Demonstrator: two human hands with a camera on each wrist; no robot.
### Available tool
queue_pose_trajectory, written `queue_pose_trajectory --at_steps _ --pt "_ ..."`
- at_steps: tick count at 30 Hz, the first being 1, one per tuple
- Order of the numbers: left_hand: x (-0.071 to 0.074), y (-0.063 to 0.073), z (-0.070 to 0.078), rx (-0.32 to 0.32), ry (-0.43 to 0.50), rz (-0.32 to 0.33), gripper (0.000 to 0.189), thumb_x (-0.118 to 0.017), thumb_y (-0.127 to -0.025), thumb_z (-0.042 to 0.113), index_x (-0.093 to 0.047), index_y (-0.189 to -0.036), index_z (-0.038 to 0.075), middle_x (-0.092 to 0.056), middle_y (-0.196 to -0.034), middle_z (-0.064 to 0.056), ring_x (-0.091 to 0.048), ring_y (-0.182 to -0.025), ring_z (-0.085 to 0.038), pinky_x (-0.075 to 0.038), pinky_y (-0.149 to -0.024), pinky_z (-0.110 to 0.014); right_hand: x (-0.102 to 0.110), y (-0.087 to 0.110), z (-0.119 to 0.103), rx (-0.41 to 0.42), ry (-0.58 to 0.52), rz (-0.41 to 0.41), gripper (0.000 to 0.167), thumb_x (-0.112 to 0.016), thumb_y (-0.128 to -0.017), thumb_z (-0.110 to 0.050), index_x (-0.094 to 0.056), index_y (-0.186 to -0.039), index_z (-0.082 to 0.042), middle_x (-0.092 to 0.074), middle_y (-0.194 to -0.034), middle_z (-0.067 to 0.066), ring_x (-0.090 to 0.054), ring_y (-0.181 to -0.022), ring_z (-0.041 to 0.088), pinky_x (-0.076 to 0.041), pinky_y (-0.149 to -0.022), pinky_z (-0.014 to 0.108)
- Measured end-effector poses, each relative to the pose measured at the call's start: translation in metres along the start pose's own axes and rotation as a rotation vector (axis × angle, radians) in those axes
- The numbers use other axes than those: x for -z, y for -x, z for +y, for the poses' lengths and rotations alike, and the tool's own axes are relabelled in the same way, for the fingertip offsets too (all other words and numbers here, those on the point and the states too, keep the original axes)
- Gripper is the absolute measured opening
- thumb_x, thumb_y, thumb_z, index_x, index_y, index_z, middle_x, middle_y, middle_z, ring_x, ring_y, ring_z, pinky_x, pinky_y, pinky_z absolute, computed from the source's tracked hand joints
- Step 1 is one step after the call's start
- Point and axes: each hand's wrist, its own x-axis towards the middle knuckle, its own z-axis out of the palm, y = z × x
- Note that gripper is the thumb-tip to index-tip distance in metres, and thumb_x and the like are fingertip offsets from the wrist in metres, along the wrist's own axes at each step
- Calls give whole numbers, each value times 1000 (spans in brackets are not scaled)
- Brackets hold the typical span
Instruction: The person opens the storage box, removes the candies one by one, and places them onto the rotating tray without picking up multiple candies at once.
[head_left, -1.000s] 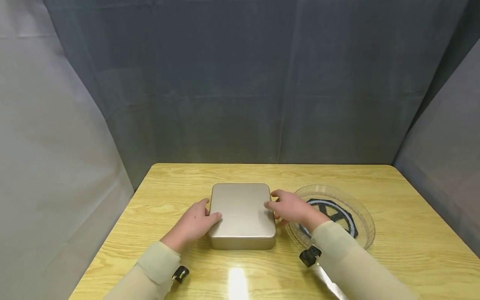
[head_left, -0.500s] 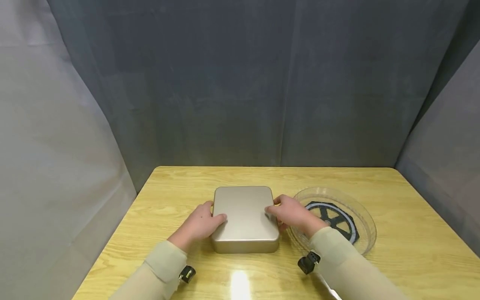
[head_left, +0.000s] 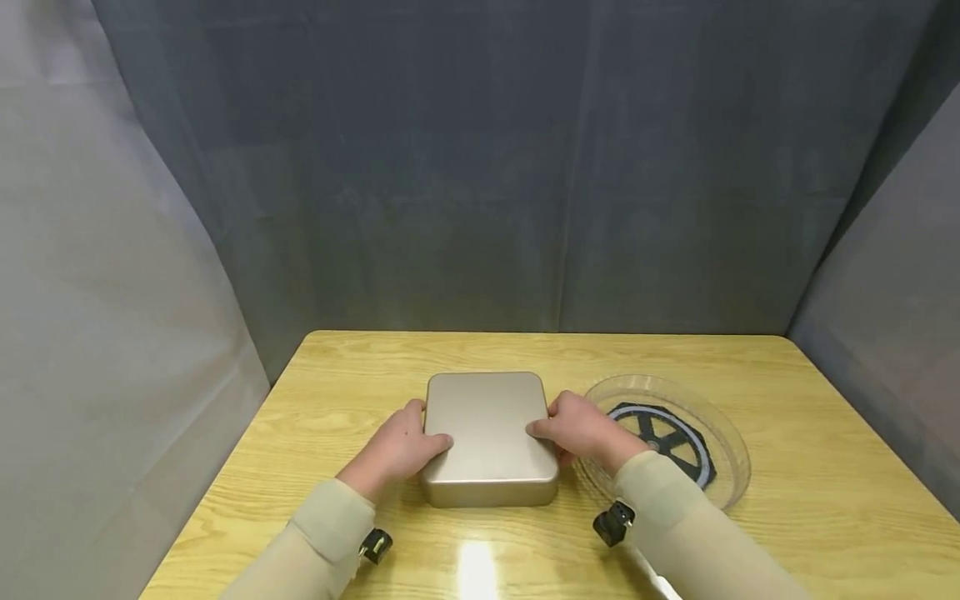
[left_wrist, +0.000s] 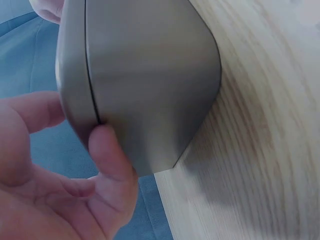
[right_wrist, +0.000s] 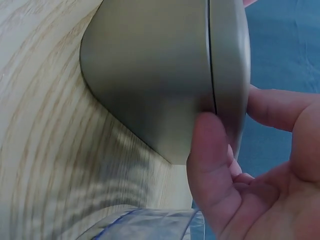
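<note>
A square, champagne-coloured metal tin (head_left: 487,429) with a fitted lid (left_wrist: 73,55) sits on the wooden table. At its left side, my left hand (head_left: 393,454) pinches the lid, thumb on top and a fingertip against the seam in the left wrist view. Opposite, my right hand (head_left: 588,429) pinches it the same way, with a finger (right_wrist: 210,150) right at the seam in the right wrist view. Only a thin dark line shows between lid and body. What the tin contains is hidden.
Beside my right forearm stands a round clear plastic dish (head_left: 738,442), with a dark spoked piece (head_left: 701,450) bearing a pale ring inside. A white strip (head_left: 663,586) shows partly beneath my right sleeve. Dark cloth (head_left: 480,167) hangs behind the table (head_left: 337,375).
Both hands have closed in on the tin's edges, the left thumb reaching further over the lid and the right fingers coming in against the side. The lid's seam shows no visible widening.
</note>
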Motion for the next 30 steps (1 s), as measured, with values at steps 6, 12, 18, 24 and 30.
queue_pose_trajectory --at_steps 6,12,18,24,30 --pt "3 -1 2 31 33 -21 77 -76 -88 31 -41 -146 -5 -62 -129 -19 -62 -112 -27 -51 -93 -48 4 4 1 -27 -26 -11 29 -71 -96 -27 -61 -87 -2 -64 -78 12 -63 -64 23 -57 -61 40" --pt "3 -3 1 33 32 -53 79 -78 -87 33 -42 -147 -5 -65 -125 -17 -62 -107 -23 -50 -93 -47 7 6 5 -46 -82 -30 30 -70 -97 -27 -55 -91 -1 -62 -80 15 -62 -65 25 -57 -59 38" --pt "3 -6 1 29 80 -68 82 -77 -88 33 -38 -149 -5 -65 -125 -18 -62 -109 -24 -49 -95 -48 11 5 7 -36 -91 -29 31 -70 -97 -26 -51 -89 -2 -61 -80 15 -61 -64 25 -57 -57 38" --pt "0 -10 2 17 117 -111 82 -76 -88 32 -37 -149 -6 -67 -108 -14 -65 -91 -21 -52 -86 -42 14 7 8 -34 -72 -23 33 -71 -95 -25 -50 -79 -5 -59 -74 14 -58 -60 23 -57 -55 38" --pt "-2 -12 5 9 142 -131 81 -77 -88 30 -37 -147 -7 -66 -96 -11 -65 -80 -20 -53 -75 -37 17 8 10 -20 -44 -22 40 -71 -93 -27 -48 -65 -10 -56 -61 11 -55 -52 20 -55 -51 37"
